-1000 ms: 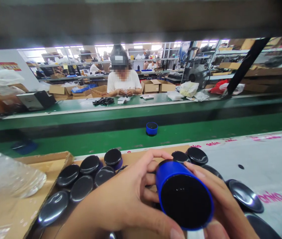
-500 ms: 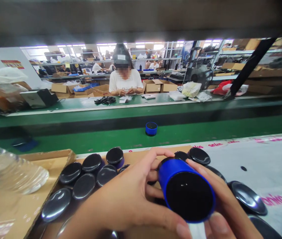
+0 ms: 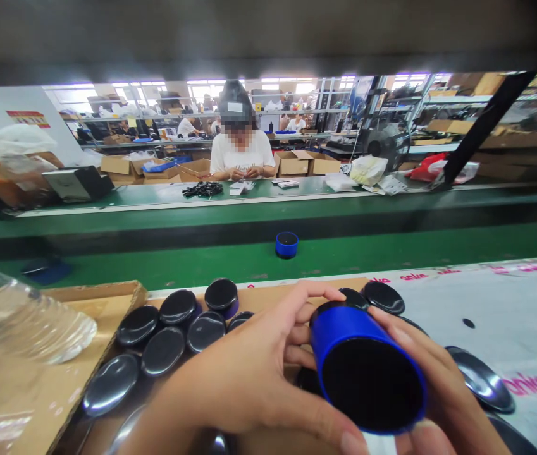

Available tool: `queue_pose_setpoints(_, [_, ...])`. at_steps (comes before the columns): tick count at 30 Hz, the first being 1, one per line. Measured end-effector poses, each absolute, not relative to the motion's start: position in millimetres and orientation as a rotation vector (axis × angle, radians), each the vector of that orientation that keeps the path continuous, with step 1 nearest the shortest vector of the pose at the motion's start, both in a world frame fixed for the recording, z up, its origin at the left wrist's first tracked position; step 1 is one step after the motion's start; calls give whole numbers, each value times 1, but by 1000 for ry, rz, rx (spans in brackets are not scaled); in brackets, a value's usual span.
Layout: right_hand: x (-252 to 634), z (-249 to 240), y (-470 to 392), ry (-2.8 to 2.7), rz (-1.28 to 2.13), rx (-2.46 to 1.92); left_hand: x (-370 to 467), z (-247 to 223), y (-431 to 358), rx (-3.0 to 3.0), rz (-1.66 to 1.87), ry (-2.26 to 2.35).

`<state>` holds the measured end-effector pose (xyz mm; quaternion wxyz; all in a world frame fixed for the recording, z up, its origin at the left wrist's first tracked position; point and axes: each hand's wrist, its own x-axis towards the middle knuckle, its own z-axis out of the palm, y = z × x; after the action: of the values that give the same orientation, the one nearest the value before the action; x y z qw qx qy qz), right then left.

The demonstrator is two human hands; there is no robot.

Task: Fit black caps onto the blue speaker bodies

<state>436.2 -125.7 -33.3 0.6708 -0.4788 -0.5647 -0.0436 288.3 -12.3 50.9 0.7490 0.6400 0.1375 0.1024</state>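
Cardboard (image 3: 259, 291) lies beneath the left hand (image 3: 259, 373).

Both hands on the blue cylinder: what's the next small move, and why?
I'd tip the blue cylinder slightly upward, keeping both hands on it. The left hand and right hand steady its sides, but the white piece at its lower edge is mostly out of view, so tipping would probably expose it.
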Motion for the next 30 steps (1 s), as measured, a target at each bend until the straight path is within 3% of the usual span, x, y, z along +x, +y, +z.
queue_pose_setpoints(9, [432, -33, -124, -1245, -140, -1074, 288, 48, -11, 1455, 221, 299])
queue_pose_setpoints(30, [437, -42, -120, -1178, 193, -1056, 289, 49, -23, 1353, 263, 424])
